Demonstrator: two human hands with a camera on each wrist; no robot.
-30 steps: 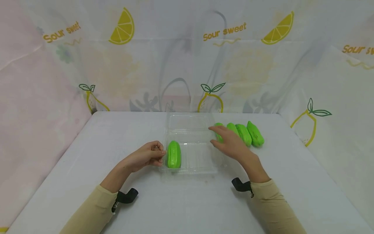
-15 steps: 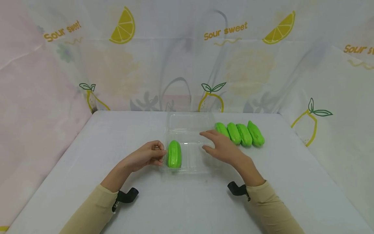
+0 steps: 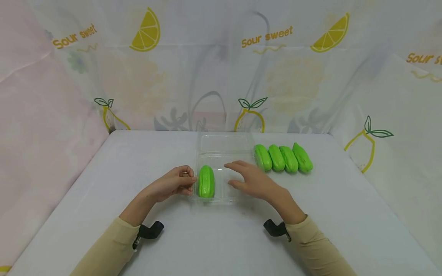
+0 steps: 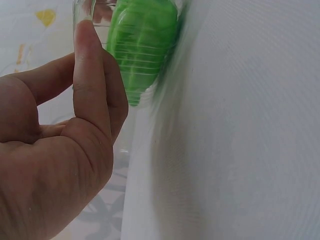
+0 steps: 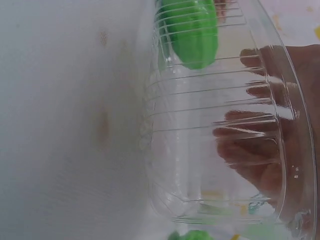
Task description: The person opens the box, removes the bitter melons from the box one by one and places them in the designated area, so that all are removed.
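A clear plastic clamshell box [image 3: 228,200] lies on the white table with its lid [image 3: 226,143] folded back. One bright green, ridged, oblong vegetable-like piece [image 3: 206,182] lies lengthwise at the box's left side. My left hand [image 3: 172,184] pinches the box's left rim; in the left wrist view the thumb [image 4: 89,75] presses on that edge. Over the right half of the base hovers my right hand [image 3: 257,182], thumb and fingers apart and holding nothing. The right wrist view shows its fingers [image 5: 250,140] through the box's ribbed wall.
Several more green pieces [image 3: 277,158] lie side by side in a row, right of the box. A printed cloth [image 3: 207,76] with lemon drawings hangs behind the table and along both sides. Each wrist carries a black camera mount [image 3: 275,228].
My right hand has moved left and slightly nearer, away from the row of green pieces and further over the box. My left hand keeps its place on the rim.
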